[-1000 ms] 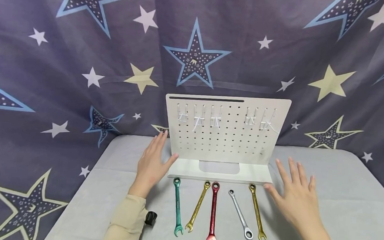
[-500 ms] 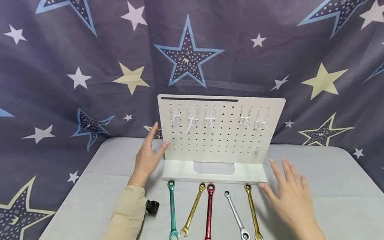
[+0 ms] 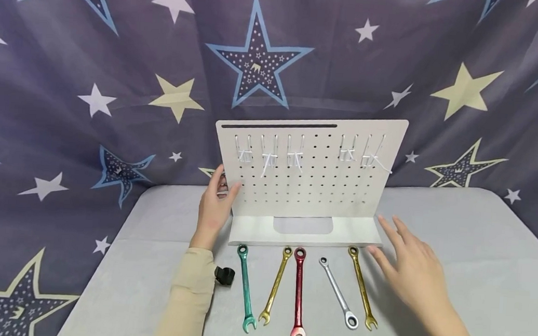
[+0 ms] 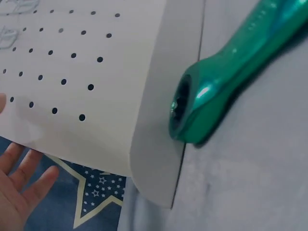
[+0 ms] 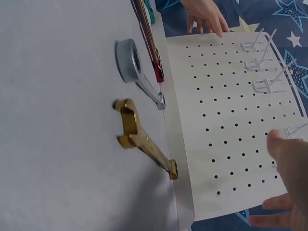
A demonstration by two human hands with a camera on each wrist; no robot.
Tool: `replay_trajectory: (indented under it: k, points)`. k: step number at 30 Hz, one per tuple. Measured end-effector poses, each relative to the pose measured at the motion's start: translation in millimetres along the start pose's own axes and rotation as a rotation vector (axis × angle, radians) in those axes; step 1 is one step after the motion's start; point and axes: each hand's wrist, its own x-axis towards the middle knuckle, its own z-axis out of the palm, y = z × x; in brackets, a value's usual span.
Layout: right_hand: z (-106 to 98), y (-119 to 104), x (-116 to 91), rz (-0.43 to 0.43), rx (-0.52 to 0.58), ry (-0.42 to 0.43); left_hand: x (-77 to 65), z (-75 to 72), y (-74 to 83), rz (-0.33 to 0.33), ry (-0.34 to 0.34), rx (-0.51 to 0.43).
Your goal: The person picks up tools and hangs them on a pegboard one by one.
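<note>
A white pegboard [image 3: 305, 183] stands upright on its flat base, carrying several wire hooks [image 3: 295, 151] bound with thin white ties. My left hand [image 3: 214, 211] is at its left edge, thumb in front and fingers behind. The left wrist view [image 4: 21, 187] cannot settle whether they press it. Fingers spread, my right hand [image 3: 413, 272] hovers by the base's right end and holds nothing. Before the base lie a green wrench [image 3: 246, 289], a gold wrench [image 3: 276, 285], a red wrench [image 3: 298, 295], a silver wrench [image 3: 338, 292] and another gold wrench [image 3: 362, 289].
Grey cloth covers the table [image 3: 487, 256]. Behind it hangs a dark purple curtain [image 3: 330, 89] printed with stars. A black device [image 3: 225, 276] sits at my left wrist, close to the green wrench.
My left hand has moved in to the board's left edge, its thumb now in front. My right hand's fingers have closed up slightly beside the base. The head view has shifted and tilted.
</note>
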Motion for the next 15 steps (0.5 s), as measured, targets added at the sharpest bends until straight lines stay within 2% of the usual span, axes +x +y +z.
replay_trajectory:
  k: [3,6,11,15]
  points:
    - [-1.6,-2.5,4.0,-0.006,0.009,0.037,6.8,-0.1,2.8,0.031,0.013,0.005]
    - [-2.0,-3.4,4.2,-0.004,0.045,0.040,10.0,-0.8,2.8,0.028,0.009,0.007]
    - [0.2,-2.9,0.1,0.047,0.150,-0.042,7.5,-2.9,-1.4,0.015,0.004,0.002]
    - [3.5,-2.4,-1.1,0.072,0.227,-0.104,5.6,-6.0,-6.4,0.023,-0.007,0.039]
